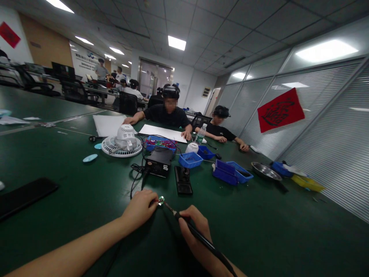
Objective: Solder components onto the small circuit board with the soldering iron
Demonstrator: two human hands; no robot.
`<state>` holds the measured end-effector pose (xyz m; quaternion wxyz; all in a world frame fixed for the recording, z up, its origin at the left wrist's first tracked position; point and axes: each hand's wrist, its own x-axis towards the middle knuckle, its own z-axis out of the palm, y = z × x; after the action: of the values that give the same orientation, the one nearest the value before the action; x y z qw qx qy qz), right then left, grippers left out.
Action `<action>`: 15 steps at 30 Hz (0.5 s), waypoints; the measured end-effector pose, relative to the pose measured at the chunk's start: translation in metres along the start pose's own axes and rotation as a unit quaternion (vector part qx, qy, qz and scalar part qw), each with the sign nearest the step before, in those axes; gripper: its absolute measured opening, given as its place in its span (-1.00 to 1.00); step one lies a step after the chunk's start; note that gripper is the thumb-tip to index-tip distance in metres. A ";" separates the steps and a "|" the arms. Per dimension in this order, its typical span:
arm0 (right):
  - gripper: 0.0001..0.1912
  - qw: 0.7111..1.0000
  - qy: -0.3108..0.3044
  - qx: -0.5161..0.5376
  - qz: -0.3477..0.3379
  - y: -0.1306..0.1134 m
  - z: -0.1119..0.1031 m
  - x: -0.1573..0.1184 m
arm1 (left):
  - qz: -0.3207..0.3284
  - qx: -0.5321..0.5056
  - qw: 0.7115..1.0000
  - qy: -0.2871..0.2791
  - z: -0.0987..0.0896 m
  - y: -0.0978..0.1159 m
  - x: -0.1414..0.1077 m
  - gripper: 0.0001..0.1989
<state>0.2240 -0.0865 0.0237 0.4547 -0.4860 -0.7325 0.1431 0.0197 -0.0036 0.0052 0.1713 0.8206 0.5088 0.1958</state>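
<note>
My left hand (142, 206) is closed, its fingertips pinching what looks like a thin red wire at the edge of a small green circuit board (161, 200). In my right hand (197, 229) is a soldering iron (198, 235), gripped like a pen, its tip pointing left and ending close beside the board. Whether the tip touches the board I cannot tell. Behind the hands stand a black soldering station (158, 162) with cables and a black soldering iron stand (183, 180).
Blue bins (190, 159) stand beyond the iron stand, one with coloured wires (160, 143). A white fan (122, 144) lies left of the station. At right are more blue bins (226, 172), a metal bowl (265, 171) and a yellow tray (308, 182). Two people sit across the green table (86, 192).
</note>
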 end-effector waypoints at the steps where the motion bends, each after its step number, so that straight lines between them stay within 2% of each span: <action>1: -0.91 1.000 0.000 0.001 -0.004 0.001 0.000 0.000 | 0.000 -0.001 1.000 -0.001 0.000 0.000 0.000 -0.84; 8: -0.93 1.000 0.002 -0.015 -0.021 0.009 0.002 -0.003 | -0.001 -0.009 1.000 -0.009 -0.002 0.001 0.001 -0.86; 15: -0.90 0.999 0.010 -0.021 -0.037 0.007 0.001 -0.001 | -0.009 -0.011 1.000 -0.015 -0.003 0.003 0.000 -0.85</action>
<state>0.2274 -0.0841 0.0180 0.4568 -0.4693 -0.7483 0.1054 0.0206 -0.0046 0.0098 0.1903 0.8167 0.5116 0.1873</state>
